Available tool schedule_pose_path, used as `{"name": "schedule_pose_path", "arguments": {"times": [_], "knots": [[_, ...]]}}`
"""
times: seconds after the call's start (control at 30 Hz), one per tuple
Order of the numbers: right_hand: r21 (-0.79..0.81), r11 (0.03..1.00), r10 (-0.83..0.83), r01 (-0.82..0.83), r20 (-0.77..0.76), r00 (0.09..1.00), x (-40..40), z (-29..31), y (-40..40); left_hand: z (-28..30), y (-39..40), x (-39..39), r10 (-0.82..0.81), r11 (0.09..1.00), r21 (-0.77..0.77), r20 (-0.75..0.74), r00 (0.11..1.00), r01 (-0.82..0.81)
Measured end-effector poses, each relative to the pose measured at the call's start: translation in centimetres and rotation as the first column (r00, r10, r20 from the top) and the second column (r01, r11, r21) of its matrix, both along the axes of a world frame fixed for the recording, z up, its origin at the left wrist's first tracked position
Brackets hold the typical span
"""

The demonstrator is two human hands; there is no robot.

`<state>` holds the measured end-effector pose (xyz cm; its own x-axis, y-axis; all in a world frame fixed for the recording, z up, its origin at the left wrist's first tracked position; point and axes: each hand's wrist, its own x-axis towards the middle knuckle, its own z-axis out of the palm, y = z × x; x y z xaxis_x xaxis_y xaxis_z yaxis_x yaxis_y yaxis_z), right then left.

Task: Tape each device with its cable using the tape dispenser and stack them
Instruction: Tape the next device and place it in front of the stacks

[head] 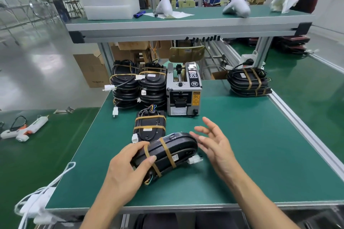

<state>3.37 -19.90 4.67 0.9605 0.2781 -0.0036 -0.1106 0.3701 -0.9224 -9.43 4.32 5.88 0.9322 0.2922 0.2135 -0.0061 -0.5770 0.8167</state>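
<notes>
Device (167, 152), black and banded twice with tan tape, lies near-centre on the green bench (260, 154), its long axis running near-left to far-right. Your left hand (126, 169) grips its near-left end, thumb and fingers curled round it; your right hand (214, 141) hovers spread at the far-right end, just beside it. Taped stacks (138, 83) stand farther off, left of the tape dispenser (183, 91).
</notes>
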Motion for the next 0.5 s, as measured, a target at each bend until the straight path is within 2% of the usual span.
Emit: {"name": "schedule_pose_path", "arguments": {"times": [0.1,0.2,0.33,0.43,0.5], "knots": [[0.007,0.999,0.049,-0.049,0.040,0.998,-0.3,1.0,1.3,-0.9,0.3,0.1,0.008,0.994,-0.113,0.039,0.999,-0.003],[0.017,0.999,0.029,-0.031,0.104,0.994,-0.2,2.4,2.3,-1.8,0.5,0.2,0.010,0.977,-0.213,0.110,0.994,0.013],[-0.098,0.995,0.045,-0.019,0.267,0.963,-0.4,4.2,3.0,-3.6,1.1,0.1,-0.011,0.961,-0.272,0.125,0.992,0.045],[-0.165,0.985,0.103,-0.045,0.363,0.926,-0.6,5.5,3.3,-4.4,1.6,0.0,-0.054,0.974,-0.213,0.089,0.995,0.072],[-0.280,0.956,0.204,-0.084,0.433,0.878,-1.0,6.3,3.6,-4.8,1.7,-0.1,-0.105,0.984,-0.137,0.049,0.993,0.111]]}}
